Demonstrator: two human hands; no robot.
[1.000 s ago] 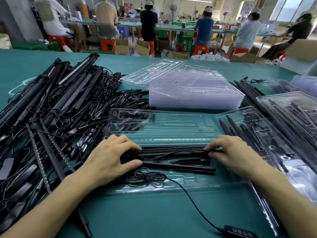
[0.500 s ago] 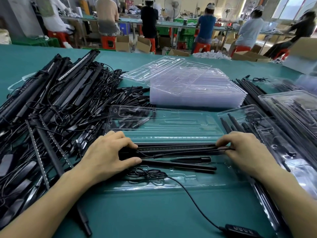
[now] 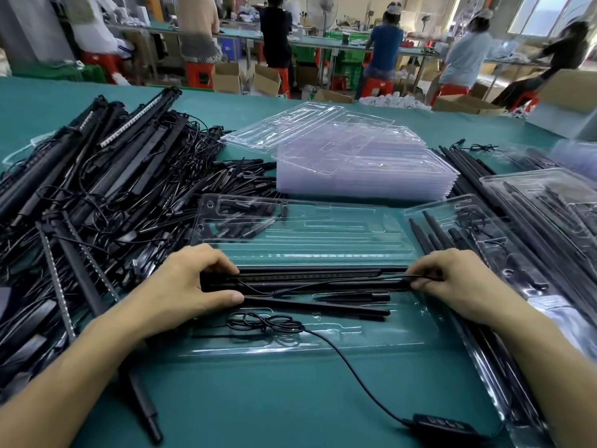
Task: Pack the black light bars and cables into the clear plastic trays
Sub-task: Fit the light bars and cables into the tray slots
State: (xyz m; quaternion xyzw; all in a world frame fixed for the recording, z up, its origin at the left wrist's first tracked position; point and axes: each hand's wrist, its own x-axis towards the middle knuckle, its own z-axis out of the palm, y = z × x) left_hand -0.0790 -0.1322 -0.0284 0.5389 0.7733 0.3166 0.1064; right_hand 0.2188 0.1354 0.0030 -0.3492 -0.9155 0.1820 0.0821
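I have both ends of the light bar [image 3: 310,275] in hand over the open clear tray [image 3: 413,337]. My left hand [image 3: 190,286] curls its fingers over the left end with the thumb tucked beneath, and my right hand [image 3: 452,279] pinches the right end, with a thin wire [image 3: 355,282] caught under its fingertips. The bar lies lengthwise along the far channel of the tray's near half, just behind two slim black rods [image 3: 316,307]; I cannot tell whether it is fully seated. I judge I should first free that wire so it is not trapped, then press down evenly at both ends so the bar drops in level rather than rocking. The coiled cable [image 3: 265,323] sits in the front recess, but its lead runs off the tray to the controller [image 3: 445,426] on the green table [image 3: 290,399]. That needs tucking in before the lid half [image 3: 323,234] folds over.
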